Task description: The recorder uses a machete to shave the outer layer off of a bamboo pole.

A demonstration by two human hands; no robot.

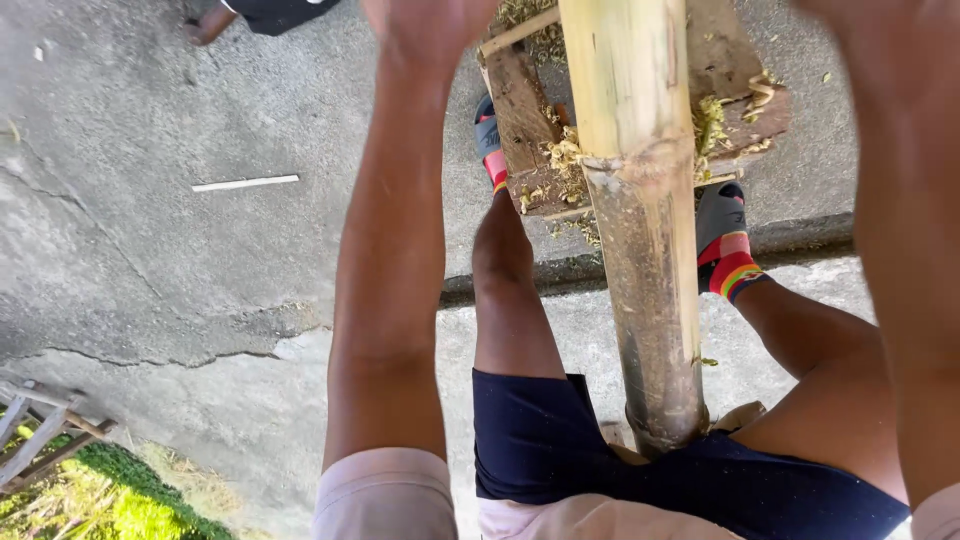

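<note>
While thick yellow-brown bamboo pole [640, 200] rests on shaving-strewn wooden block [520, 110], centre frame | part stripped | left hand [415, 25], right hand [850, 10] top edge: grip unclear

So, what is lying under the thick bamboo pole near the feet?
Under the bamboo pole lies a wooden board on the concrete floor, strewn with pale shavings. The pole covers the board's middle, so what lies there cannot be seen.

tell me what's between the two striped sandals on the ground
In the head view, the thick bamboo pole runs between the left sandal and right sandal, resting on a shavings-strewn wooden board.
</note>
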